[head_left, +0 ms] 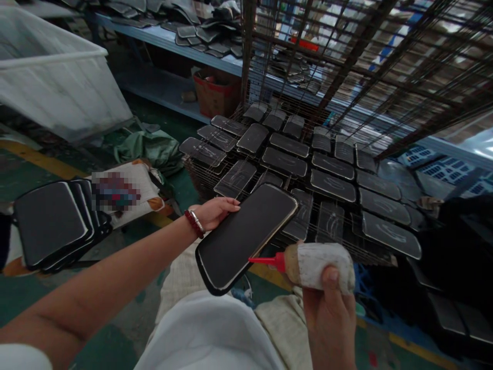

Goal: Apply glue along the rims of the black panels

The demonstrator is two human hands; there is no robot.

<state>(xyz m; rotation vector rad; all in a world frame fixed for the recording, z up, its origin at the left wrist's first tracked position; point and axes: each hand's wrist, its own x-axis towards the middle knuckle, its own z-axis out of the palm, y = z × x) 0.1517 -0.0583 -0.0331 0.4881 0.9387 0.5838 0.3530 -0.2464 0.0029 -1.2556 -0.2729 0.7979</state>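
Note:
My left hand (216, 213) grips the upper left edge of a black rounded panel (246, 231), its thumb on top and the other fingers hidden beneath. The panel is tilted above my lap, and a pale line runs around part of its rim. In my right hand (330, 303) is a glue bottle (323, 264) wrapped in white, lying on its side with its red nozzle pointing left. The nozzle tip meets the panel's right edge near the lower corner, beside the pale line. Whether glue is flowing cannot be seen.
Many similar panels lie on a wire rack (200, 180) ahead, with wire grating (346, 56) tilted above. To the left, a stack of black panels (52, 221) rests beside a white bin (65, 92). A cardboard box (215, 92) sits on the lower shelf (154, 92).

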